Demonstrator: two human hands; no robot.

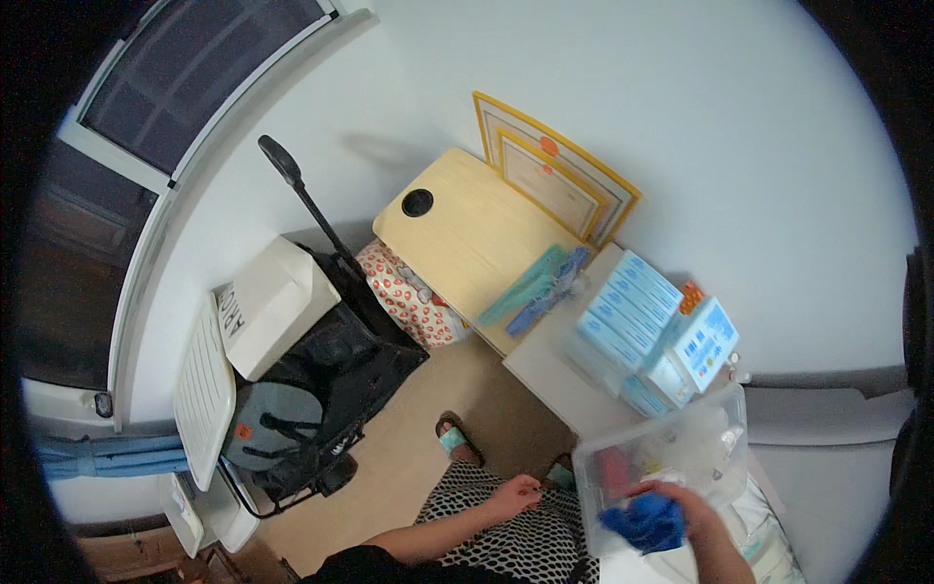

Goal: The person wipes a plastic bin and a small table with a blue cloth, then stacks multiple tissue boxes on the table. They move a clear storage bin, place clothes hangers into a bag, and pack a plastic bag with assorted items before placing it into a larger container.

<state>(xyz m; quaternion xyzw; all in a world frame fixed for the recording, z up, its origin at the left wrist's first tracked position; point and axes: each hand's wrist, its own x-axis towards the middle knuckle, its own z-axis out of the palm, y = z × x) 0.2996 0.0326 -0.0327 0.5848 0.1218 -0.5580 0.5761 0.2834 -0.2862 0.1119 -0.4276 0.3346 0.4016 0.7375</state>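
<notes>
My right hand (689,504) grips a crumpled blue cloth or bag (646,522), blurred, at the near end of a clear plastic bin (584,482). Inside that bin lie a red item (613,471) and translucent plastic bags (693,445). Over my patterned trousers, my left hand (516,496) has its fingers curled; whether anything small is between them cannot be made out. Light blue boxes (631,306) are stacked beyond the bin, on a white surface (540,372).
A wooden tabletop (467,226) carries green and blue hangers (525,292) and two gold-edged frames (554,175) against the wall. To the left stands a black folding wagon (343,365) holding a white box (277,306), a grey bag (273,423) and a white lid (206,394).
</notes>
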